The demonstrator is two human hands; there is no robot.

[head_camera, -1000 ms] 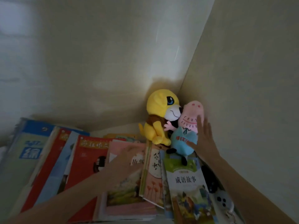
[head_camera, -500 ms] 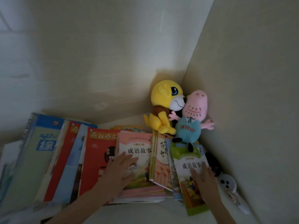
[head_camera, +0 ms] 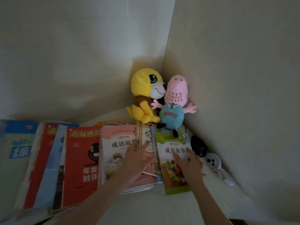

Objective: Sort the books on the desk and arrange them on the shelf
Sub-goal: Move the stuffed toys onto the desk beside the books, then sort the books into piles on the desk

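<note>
My right fingers lie flat, grasping nothing, on the green book, whose length runs away from me.

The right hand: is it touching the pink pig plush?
No, the right hand rests on the green book, apart from the pink pig plush.

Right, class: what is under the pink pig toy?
The pig toy rests partly on the green book, pressed by the right hand. Anything beneath that is hidden.
</note>
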